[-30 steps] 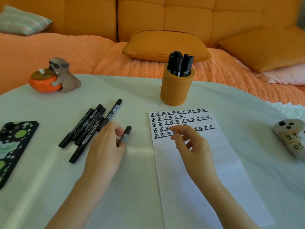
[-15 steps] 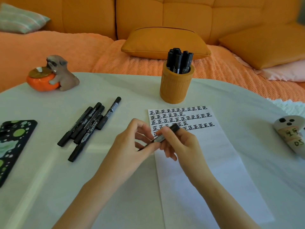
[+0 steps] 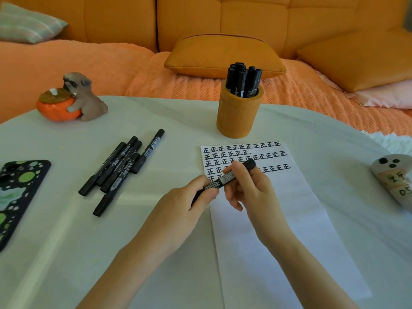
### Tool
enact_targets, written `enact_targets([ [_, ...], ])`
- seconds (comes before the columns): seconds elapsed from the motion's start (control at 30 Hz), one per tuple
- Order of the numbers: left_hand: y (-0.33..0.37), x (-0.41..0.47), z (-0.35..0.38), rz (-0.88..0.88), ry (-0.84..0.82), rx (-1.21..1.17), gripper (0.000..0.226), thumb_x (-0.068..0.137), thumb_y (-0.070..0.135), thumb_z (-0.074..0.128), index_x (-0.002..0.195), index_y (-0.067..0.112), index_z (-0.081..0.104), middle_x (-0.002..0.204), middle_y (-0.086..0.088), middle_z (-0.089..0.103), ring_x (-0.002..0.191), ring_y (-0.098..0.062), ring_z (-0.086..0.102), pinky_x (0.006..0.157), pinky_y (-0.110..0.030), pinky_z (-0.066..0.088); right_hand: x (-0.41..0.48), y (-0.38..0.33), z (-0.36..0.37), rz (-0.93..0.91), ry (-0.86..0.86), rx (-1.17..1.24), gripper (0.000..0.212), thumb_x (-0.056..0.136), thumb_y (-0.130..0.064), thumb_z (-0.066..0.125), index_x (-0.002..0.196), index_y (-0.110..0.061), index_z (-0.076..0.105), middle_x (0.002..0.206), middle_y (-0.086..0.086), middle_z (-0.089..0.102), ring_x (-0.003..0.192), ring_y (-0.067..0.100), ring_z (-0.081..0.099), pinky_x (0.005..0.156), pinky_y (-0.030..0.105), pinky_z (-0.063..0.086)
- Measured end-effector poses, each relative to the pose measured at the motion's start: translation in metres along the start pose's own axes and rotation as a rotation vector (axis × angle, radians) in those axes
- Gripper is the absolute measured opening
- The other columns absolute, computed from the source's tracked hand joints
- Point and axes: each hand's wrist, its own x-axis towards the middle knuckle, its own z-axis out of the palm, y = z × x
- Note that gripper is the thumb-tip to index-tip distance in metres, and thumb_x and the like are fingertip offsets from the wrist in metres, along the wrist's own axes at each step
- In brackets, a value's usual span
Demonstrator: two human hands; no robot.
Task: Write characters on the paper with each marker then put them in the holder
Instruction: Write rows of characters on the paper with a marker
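A black marker [image 3: 225,179] is held slantwise between both hands above the paper's left edge. My left hand [image 3: 189,204] grips its lower end and my right hand [image 3: 249,186] pinches its upper part near the cap. The white paper [image 3: 289,230] carries rows of black characters at its top. An orange holder [image 3: 239,112] stands behind the paper with several black markers [image 3: 243,80] upright in it. Several more black markers [image 3: 120,168] lie in a loose pile on the table to the left.
A phone in a green-spotted case [image 3: 17,192] lies at the table's left edge. A dog figurine hugging an orange pot [image 3: 71,99] sits at the back left. A white cylinder with dots [image 3: 394,179] lies at the right. An orange sofa with cushions [image 3: 223,54] runs behind the white table [image 3: 66,253].
My left hand lifted one marker from beside the pile and carried it right over the paper. My right hand closed on its upper part, and both hands now hold it.
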Motion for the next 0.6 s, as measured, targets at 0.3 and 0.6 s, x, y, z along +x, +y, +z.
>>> enact_targets([
  [0.3,0.0037,0.001,-0.0027,0.01,-0.004,-0.194,0.015,0.088,0.043,0.051,0.078,0.032,0.053,0.049,0.006,0.028,0.049,-0.011,0.025,0.05,-0.026,0.019,0.0027,-0.0024,-0.0028,-0.048,-0.027,0.049,0.027,0.101,-0.019,0.039,0.085,-0.004,0.054,0.051,0.004,0.052,0.046,0.015,0.04,0.044,0.021,0.032],
  [0.6,0.0016,0.0006,0.0009,0.032,0.006,-0.116,0.019,0.082,0.051,0.056,0.083,0.032,0.053,0.05,0.01,0.041,0.048,-0.008,0.036,0.046,-0.018,0.027,0.0081,0.0002,-0.0052,0.077,-0.075,0.107,0.031,0.083,-0.009,0.07,0.062,-0.015,0.048,0.043,-0.004,0.03,0.038,0.012,0.024,0.041,0.022,0.02],
])
